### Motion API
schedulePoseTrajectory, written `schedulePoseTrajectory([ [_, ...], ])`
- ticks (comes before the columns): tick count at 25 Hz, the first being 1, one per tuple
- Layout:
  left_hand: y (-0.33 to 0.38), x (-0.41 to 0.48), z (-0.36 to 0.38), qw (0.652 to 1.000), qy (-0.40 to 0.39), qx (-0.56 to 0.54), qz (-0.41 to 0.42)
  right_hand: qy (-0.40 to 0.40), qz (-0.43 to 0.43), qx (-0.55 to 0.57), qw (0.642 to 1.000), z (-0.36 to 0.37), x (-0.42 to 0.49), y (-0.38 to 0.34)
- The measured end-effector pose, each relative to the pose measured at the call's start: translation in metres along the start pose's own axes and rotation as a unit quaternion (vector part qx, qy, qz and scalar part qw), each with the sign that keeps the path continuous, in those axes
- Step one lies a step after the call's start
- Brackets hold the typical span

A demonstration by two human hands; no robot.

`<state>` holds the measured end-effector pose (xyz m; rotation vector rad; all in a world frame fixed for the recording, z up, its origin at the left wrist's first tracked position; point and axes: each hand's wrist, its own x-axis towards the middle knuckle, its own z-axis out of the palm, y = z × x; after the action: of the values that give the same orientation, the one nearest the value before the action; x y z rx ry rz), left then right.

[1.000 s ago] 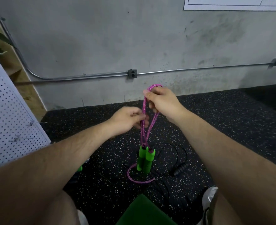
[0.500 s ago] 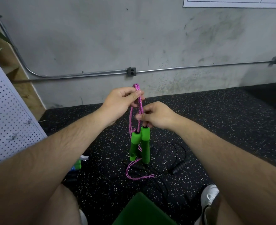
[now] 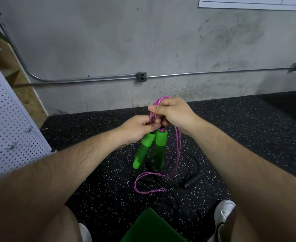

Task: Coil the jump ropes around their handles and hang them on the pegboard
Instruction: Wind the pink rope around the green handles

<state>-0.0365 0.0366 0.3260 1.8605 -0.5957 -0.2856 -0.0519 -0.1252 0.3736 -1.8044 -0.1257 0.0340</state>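
A pink jump rope (image 3: 177, 147) with two green foam handles (image 3: 159, 151) hangs in front of me. My left hand (image 3: 136, 127) pinches the rope just above the handle tops. My right hand (image 3: 172, 112) grips a folded loop of the rope a little higher, and the loop sticks out above its fingers. From there a doubled strand drops on the right to the floor and ends in a loose pink loop (image 3: 149, 183). The white pegboard (image 3: 7, 123) leans at the left edge.
A black jump rope (image 3: 191, 180) with black handles lies tangled on the speckled black rubber floor (image 3: 248, 137) beneath the green handles. A green pad (image 3: 152, 227) lies at the bottom centre, beside my white shoe (image 3: 224, 212). A conduit pipe (image 3: 91, 78) runs along the concrete wall.
My hands have swapped heights: the right hand rose and now holds the upper loop, while the left hand dropped to just above the handles. More rope now hangs at the right.
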Motion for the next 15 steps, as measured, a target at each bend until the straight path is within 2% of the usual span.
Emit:
schedulePoseTrajectory([
  [2,-0.002,0.005,0.000,1.000,0.017,-0.026,0.001,0.011,-0.005,0.019,1.000,0.000,0.001,0.001],
  [4,-0.001,0.010,-0.001,0.998,0.058,-0.025,-0.016,0.030,-0.015,-0.008,0.999,-0.002,0.003,0.000],
  [7,-0.001,0.018,-0.007,0.987,0.152,-0.002,-0.058,0.086,-0.001,-0.202,0.976,-0.004,0.005,0.005],
  [10,-0.004,0.025,-0.014,0.971,0.222,0.013,-0.089,0.065,0.050,-0.339,0.937,0.013,-0.005,0.024],
  [13,-0.006,0.030,-0.015,0.956,0.275,-0.010,-0.100,0.034,0.100,-0.378,0.920,0.047,-0.022,0.045],
  [15,-0.003,0.029,-0.014,0.952,0.290,-0.027,-0.092,0.042,0.095,-0.376,0.921,0.062,-0.027,0.058],
])
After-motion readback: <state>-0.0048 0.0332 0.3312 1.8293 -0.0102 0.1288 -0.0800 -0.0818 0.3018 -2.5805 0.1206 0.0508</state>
